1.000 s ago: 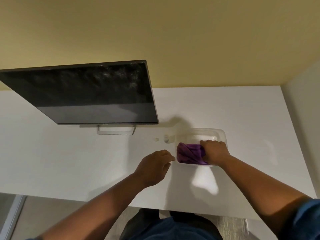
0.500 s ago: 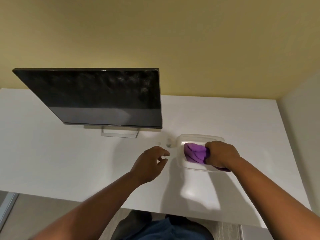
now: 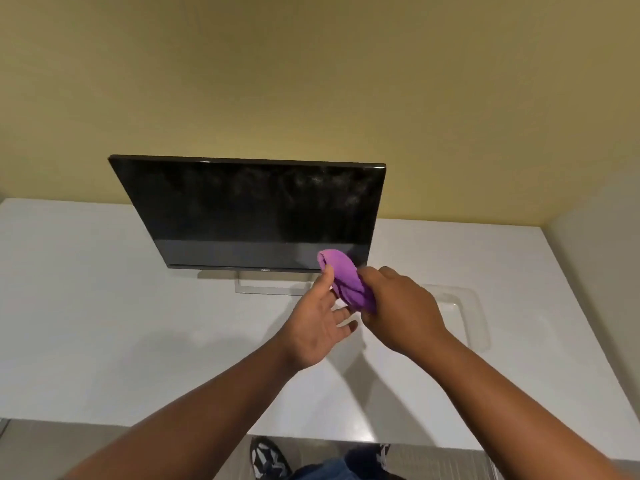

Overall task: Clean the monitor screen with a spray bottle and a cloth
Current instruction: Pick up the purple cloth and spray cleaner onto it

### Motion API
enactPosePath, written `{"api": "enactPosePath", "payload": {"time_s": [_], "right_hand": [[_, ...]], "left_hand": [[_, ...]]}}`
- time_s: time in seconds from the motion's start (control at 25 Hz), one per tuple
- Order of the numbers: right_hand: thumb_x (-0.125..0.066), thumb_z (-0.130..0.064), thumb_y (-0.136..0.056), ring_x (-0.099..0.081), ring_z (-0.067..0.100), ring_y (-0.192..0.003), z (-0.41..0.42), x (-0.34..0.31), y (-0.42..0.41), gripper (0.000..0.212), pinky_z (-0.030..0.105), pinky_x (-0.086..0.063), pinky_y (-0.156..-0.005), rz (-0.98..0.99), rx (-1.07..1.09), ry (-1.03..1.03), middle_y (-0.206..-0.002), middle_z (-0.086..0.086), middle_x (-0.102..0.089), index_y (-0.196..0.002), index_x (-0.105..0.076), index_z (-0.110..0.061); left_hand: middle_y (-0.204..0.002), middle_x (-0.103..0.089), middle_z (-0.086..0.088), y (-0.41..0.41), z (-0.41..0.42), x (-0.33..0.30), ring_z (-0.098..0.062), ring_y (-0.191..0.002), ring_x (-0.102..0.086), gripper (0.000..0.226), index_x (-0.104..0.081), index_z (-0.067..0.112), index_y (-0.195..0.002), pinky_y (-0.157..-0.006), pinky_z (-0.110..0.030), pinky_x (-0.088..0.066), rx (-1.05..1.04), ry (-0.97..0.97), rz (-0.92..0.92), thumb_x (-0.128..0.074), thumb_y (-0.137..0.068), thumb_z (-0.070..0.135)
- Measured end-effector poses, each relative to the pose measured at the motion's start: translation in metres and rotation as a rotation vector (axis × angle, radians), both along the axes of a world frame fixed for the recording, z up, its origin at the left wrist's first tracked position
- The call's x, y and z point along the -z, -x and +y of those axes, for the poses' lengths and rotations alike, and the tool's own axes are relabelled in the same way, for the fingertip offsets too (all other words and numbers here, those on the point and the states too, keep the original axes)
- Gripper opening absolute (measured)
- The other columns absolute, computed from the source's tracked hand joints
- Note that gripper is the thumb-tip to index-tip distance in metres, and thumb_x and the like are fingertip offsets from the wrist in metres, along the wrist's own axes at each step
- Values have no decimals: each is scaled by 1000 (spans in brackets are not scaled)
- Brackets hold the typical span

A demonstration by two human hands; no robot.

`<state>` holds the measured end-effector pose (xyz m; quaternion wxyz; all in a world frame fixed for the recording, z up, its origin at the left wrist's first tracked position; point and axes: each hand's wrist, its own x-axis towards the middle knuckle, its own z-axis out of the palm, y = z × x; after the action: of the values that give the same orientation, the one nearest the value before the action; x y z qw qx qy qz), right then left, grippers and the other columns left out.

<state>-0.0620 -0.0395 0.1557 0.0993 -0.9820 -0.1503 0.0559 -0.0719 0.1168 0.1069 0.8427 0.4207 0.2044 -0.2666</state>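
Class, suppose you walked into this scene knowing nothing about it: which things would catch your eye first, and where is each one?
The bright purple cloth stands out first, bunched in the right hand just in front of the monitor's lower right corner, with the open left hand touching it from the left. Next comes the dark monitor, standing on the white desk against the yellow wall, its screen smudged near the top right. A clear plastic tray lies on the desk to the right.

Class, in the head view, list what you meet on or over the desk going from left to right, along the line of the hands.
Left hand → purple cloth → right hand → clear tray.
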Motion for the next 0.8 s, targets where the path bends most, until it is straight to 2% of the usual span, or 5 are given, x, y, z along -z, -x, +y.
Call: {"api": "enactPosePath", "payload": {"time_s": [0.12,0.24,0.44,0.6,0.8], "right_hand": [[-62,-36,-87,-56,27,-83,68,9,29,46,37,-51,-60,-119,-68,-10,-106,-1,-56,-129,-45,-29],[-59,-47,-88,-54,21,-93,102,10,51,59,38,-55,-63,-85,-127,-181,-113,-6,-49,-141,-43,-30],[-52,-57,-93,-47,16,-115,114,16,73,53,31,-50,-88,-154,-73,-466,-132,-8,-46,-138,-54,-28],[-49,-63,-92,-25,10,-141,115,45,78,67,32,-35,-114,88,2,-555,-155,-16,-18,-151,-28,-41],[-56,-66,-86,-38,5,-132,99,47,63,67,33,-50,-104,226,38,-815,-145,-18,-26,-144,-34,-40]], "left_hand": [[-134,-69,-12,11,44,-21,-32,-126,-65,64,-55,15,-143,-108,-48,-51,-158,52,-10,-47,-98,61],[-113,-77,-15,19,80,-32,-34,-109,-72,56,-64,12,-128,-91,-49,-60,-223,28,30,-55,-96,58],[-98,-79,-14,28,110,-34,-30,-86,-78,55,-67,16,-120,-76,-47,-64,-184,39,62,-48,-98,63],[-108,-78,-15,28,105,-24,-33,-102,-74,63,-68,19,-124,-80,-47,-62,-166,9,90,-43,-96,69],[-110,-75,-16,26,91,-18,-35,-106,-70,61,-66,18,-129,-82,-46,-63,-146,-35,120,-41,-99,64]]}}
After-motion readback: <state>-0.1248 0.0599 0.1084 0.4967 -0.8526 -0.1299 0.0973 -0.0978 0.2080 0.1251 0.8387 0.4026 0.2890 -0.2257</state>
